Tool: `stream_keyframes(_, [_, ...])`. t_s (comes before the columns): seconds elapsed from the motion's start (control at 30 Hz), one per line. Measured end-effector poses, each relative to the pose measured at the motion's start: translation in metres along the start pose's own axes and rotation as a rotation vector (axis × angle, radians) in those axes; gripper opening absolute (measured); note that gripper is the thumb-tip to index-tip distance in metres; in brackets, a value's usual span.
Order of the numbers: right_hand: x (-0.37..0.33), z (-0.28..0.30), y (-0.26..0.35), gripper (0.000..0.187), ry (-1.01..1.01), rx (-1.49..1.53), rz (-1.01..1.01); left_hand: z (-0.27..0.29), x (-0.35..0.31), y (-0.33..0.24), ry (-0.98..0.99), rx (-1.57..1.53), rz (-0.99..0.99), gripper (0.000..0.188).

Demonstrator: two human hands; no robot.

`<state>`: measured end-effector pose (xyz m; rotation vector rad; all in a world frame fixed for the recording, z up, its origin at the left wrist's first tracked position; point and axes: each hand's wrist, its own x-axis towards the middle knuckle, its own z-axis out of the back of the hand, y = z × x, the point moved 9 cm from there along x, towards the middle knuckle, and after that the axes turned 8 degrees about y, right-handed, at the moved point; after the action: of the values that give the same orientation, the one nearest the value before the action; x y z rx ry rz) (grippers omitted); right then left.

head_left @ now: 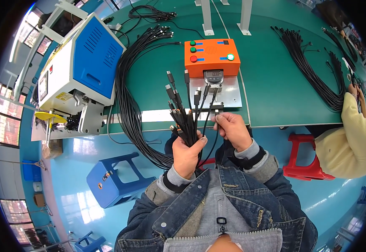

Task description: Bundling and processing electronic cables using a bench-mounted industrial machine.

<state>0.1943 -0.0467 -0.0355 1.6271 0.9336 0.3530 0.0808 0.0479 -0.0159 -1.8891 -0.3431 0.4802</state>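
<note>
A bunch of black cables [187, 124] is gripped in my left hand [187, 154], their plug ends fanning upward. My right hand [233, 129] pinches one cable plug [217, 113] between thumb and fingers, at the front of a metal plate [232, 96]. Whether that plug sits inside the fixture there, I cannot tell. On the plate stands a small gauge with a digital display [213, 76]. Behind it is an orange box [211, 54] with green and red buttons; the one at its right is lit green.
A thick bundle of black cables [126, 92] hangs over the table edge at my left, beside a blue and white machine [92, 59]. More cables [313, 63] lie at the right, near another person's sleeve [352, 122]. Blue [107, 180] and red [296, 157] stools stand below.
</note>
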Motion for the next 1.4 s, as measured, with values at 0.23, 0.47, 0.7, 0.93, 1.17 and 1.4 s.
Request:
stream_keyframes(0.23, [0.007, 0.006, 0.002, 0.018, -0.061, -0.047, 0.044, -0.001, 0.001, -0.006, -0.007, -0.056, -0.015, 0.013])
stream_keyframes(0.47, [0.007, 0.007, 0.002, 0.019, -0.103, -0.071, 0.016, -0.001, 0.002, -0.007, 0.014, -0.041, -0.001, 0.014])
stream_keyframes(0.7, [0.011, 0.009, 0.003, 0.021, -0.134, -0.049, 0.028, -0.004, 0.003, -0.008, 0.024, -0.062, 0.012, 0.014])
stream_keyframes(0.93, [0.013, 0.009, 0.001, 0.021, -0.127, -0.003, -0.013, -0.004, 0.004, -0.014, 0.026, -0.102, -0.001, 0.014])
stream_keyframes(1.17, [0.014, 0.008, -0.003, 0.022, -0.073, -0.044, -0.031, -0.004, 0.004, -0.015, 0.009, -0.037, -0.012, 0.012])
stream_keyframes(1.4, [0.014, 0.009, 0.000, 0.021, -0.084, -0.040, -0.010, -0.004, 0.003, -0.013, 0.015, -0.022, -0.017, 0.013])
